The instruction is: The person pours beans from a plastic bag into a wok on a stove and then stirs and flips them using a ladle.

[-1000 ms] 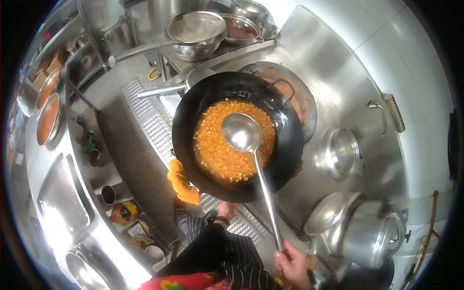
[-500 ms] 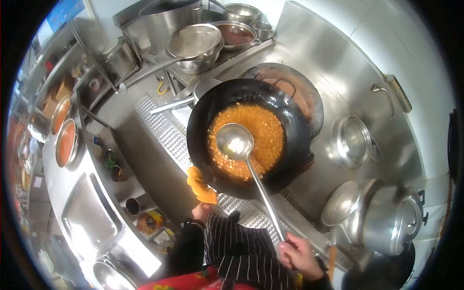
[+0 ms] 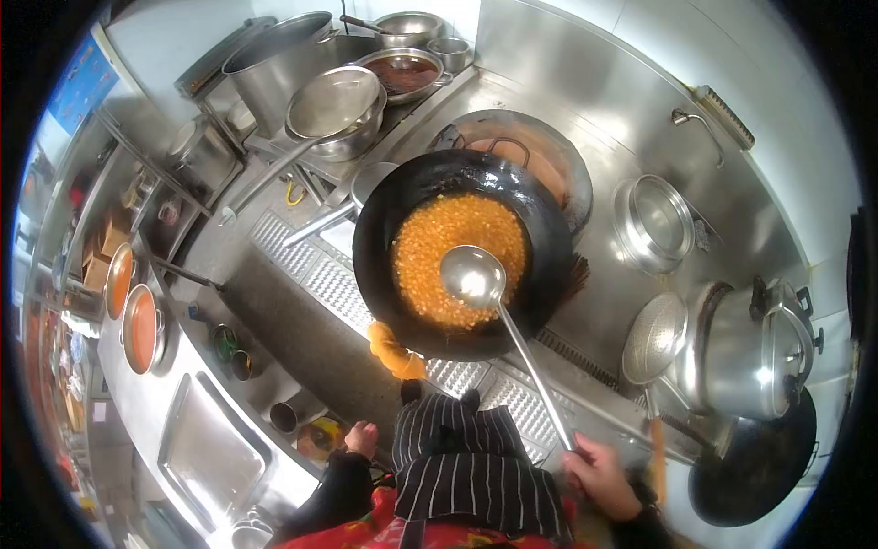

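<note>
A long-handled ladle (image 3: 473,276) has its bowl over the orange-brown food in a black wok (image 3: 380,242). My right hand (image 3: 599,471) is wrapped round the end of its handle. The food (image 3: 457,229) is a saucy mass of small diced pieces. On the wok's near left edge hangs a folded orange cloth (image 3: 397,353). My left hand (image 3: 361,439) is below that cloth and apart from it, its fingers curled in with nothing seen in them.
A strainer (image 3: 655,337) and a lidded pot (image 3: 745,343) stand at right, with a metal basin (image 3: 652,220) behind them. Stacked bowls (image 3: 337,110) sit at the back left. A steel counter at left holds a pot of red sauce (image 3: 142,329) and a tray (image 3: 215,448).
My left hand has moved down and away from the orange cloth. The ladle bowl has shifted right over the food, my right hand still on its handle. The whole view has turned slightly.
</note>
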Motion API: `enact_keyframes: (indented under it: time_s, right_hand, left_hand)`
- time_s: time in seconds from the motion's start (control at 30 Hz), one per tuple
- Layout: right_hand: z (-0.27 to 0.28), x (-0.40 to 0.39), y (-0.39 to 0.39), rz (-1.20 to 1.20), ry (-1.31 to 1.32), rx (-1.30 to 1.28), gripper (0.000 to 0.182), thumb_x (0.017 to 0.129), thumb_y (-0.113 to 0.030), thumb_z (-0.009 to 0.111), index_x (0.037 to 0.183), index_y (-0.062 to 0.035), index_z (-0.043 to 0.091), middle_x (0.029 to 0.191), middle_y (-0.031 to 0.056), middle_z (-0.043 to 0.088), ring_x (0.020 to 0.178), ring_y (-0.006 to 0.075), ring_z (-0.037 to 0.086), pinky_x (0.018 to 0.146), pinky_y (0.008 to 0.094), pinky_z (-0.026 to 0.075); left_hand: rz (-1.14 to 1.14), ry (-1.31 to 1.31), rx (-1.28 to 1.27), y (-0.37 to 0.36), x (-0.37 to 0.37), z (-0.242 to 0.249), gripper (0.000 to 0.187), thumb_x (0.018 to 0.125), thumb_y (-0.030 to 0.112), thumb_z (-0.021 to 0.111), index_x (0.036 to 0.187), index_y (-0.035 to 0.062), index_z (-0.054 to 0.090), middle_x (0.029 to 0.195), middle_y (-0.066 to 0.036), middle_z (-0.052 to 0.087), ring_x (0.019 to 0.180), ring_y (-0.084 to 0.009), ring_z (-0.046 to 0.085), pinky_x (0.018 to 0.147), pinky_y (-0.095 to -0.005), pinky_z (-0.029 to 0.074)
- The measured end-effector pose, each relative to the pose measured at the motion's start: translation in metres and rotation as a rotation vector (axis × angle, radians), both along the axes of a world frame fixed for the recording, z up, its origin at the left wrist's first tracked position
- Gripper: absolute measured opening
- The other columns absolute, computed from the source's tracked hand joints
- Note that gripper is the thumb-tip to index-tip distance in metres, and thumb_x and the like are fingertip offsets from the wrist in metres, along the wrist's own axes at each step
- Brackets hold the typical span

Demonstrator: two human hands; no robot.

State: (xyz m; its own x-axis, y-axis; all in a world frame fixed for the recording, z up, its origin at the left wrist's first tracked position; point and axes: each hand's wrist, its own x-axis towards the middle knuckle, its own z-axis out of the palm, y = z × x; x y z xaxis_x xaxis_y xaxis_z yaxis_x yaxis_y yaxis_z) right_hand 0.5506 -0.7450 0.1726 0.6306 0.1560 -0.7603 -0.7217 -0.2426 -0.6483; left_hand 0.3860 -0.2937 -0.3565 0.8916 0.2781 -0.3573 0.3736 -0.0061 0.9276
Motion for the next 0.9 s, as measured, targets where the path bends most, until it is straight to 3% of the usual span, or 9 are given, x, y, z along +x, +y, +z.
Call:
enact_keyframes:
  time_s: [0.07,0.3,0.37,0.47,0.57,0.77,0.83,0.9]
  right_hand:
    - [-0.005,-0.004,0.001,0.005,-0.037,-0.024,0.041,0.096,-0.013,0.060,0.135,-0.0028,0.055,0.076,-0.0071,0.050,0.065,0.0033,0.045,0.057,0.0200,0.037]
    - [-0.015,-0.018,0.014,-0.082,-0.067,-0.071,0.036,0.096,-0.012,0.059,0.130,-0.0015,0.058,0.069,-0.0073,0.047,0.059,0.0025,0.044,0.053,0.0200,0.035]
    - [-0.014,-0.019,0.016,-0.086,-0.078,-0.090,0.036,0.096,-0.012,0.058,0.130,-0.0013,0.058,0.068,-0.0073,0.047,0.057,0.0025,0.043,0.052,0.0203,0.035]
    - [-0.016,-0.023,0.018,-0.131,-0.017,-0.046,0.037,0.095,-0.011,0.059,0.131,-0.0016,0.057,0.065,-0.0070,0.046,0.054,0.0030,0.042,0.049,0.0209,0.034]
    - [-0.023,-0.027,0.016,-0.070,-0.126,-0.084,0.037,0.096,-0.011,0.058,0.132,-0.0021,0.056,0.063,-0.0065,0.046,0.051,0.0032,0.042,0.046,0.0208,0.033]
    - [-0.006,-0.028,0.008,-0.204,0.139,0.100,0.039,0.096,-0.011,0.057,0.134,-0.0017,0.055,0.065,-0.0069,0.047,0.053,0.0024,0.042,0.047,0.0203,0.032]
    - [0.006,-0.020,0.006,-0.038,0.048,0.000,0.008,0.097,-0.014,0.054,0.099,-0.0066,0.057,0.063,-0.0047,0.045,0.050,0.0059,0.043,0.045,0.0213,0.033]
    - [0.009,-0.016,-0.007,-0.002,0.010,-0.016,0.008,0.098,-0.014,0.055,0.097,-0.0056,0.056,0.063,-0.0044,0.047,0.051,0.0052,0.045,0.045,0.0216,0.033]
  left_hand:
    - [0.630,0.577,-0.636,-0.018,0.035,0.074,0.029,0.095,0.018,0.052,0.119,0.0036,0.057,0.110,-0.012,0.065,0.099,-0.0255,0.065,0.088,-0.0383,0.054]
    - [0.734,0.589,-0.680,-0.013,0.059,0.074,0.033,0.099,0.023,0.045,0.120,-0.0010,0.053,0.114,-0.014,0.060,0.107,-0.0296,0.060,0.095,-0.0427,0.049]
    - [0.820,0.562,-0.735,-0.010,0.063,0.089,0.020,0.094,0.016,0.058,0.103,-0.0013,0.056,0.092,-0.012,0.061,0.080,-0.0245,0.063,0.073,-0.0357,0.054]
    - [0.785,0.533,-0.714,-0.007,0.057,0.100,0.021,0.096,0.016,0.056,0.106,-0.0018,0.056,0.091,-0.011,0.060,0.079,-0.0235,0.062,0.072,-0.0347,0.055]
    - [0.777,0.515,-0.726,-0.001,0.050,0.094,0.022,0.096,0.016,0.055,0.108,-0.0024,0.055,0.092,-0.011,0.060,0.079,-0.0232,0.062,0.071,-0.0345,0.055]
    - [0.732,0.494,-0.765,0.003,0.040,0.084,0.023,0.096,0.016,0.055,0.109,-0.0029,0.054,0.091,-0.012,0.061,0.078,-0.0239,0.062,0.070,-0.0349,0.055]
    - [0.725,0.501,-0.788,0.002,0.039,0.084,0.022,0.096,0.016,0.055,0.109,-0.0028,0.054,0.090,-0.012,0.061,0.078,-0.0239,0.062,0.070,-0.0348,0.055]
    - [0.689,0.462,-0.729,-0.004,0.044,0.101,0.020,0.096,0.015,0.054,0.105,-0.0024,0.053,0.086,-0.012,0.061,0.075,-0.0233,0.061,0.067,-0.0347,0.054]
